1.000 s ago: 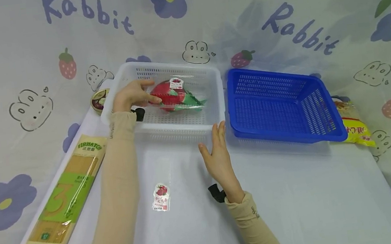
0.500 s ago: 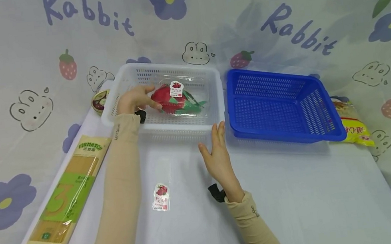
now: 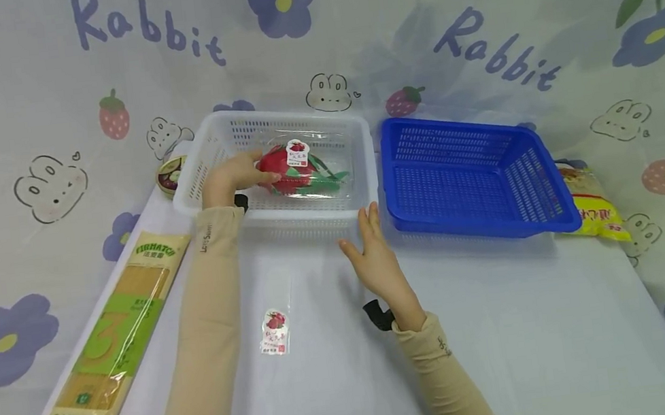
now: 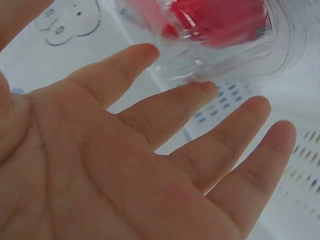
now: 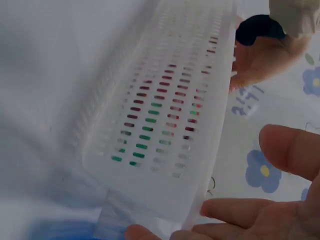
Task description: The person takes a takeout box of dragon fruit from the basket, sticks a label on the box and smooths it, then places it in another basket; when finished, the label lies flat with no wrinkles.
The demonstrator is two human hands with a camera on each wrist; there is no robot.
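In the head view my left hand is inside the left end of the white basket, beside a clear plastic box. The box lies in the basket and contains a red dragon fruit with green leaf tips. Through the left wrist view the fingers are spread and relaxed, with the box just beyond their tips. My right hand has its fingers extended, tips right at the basket's front right corner. The right wrist view shows fruit colours through the basket wall.
A blue basket stands to the right, with a yellow food bag beyond it. A packet of noodles lies along the left table edge. A round container sits behind the white basket. A dragon fruit sticker lies in front.
The clear box has tipped flatter and settled in the basket, its label turning more toward the head camera. My left hand has eased its fingers. The right hand stays by the corner.
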